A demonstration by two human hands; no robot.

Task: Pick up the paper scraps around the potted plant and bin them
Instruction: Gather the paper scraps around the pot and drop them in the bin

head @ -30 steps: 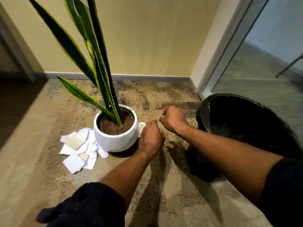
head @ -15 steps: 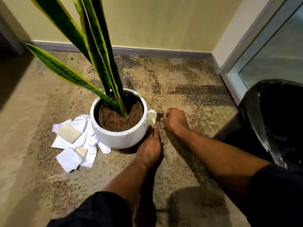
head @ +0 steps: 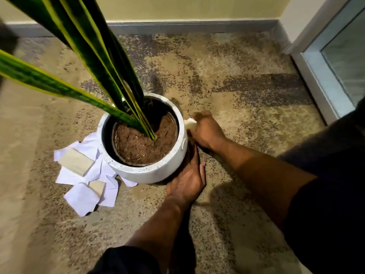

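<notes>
A white round pot (head: 150,173) with brown soil and a tall striped snake plant (head: 102,62) stands on the speckled carpet. Several white and cream paper scraps (head: 83,196) lie in a heap against the pot's left side. One more cream scrap (head: 190,123) leans by the pot's right side. My right hand (head: 207,133) is curled around that scrap, fingers on it. My left hand (head: 187,180) lies with straight fingers along the pot's right wall, its fingertips hidden behind the rim. The bin is out of view.
The yellow wall with a grey skirting board (head: 187,27) runs along the back. A glass door in a pale frame (head: 324,80) closes the right side. Long leaves reach out over the left part of the floor.
My head has moved lower and closer to the pot, and the black bin has slid out of view. The right hand moved left onto the scrap by the pot. The left hand slid forward along the pot.
</notes>
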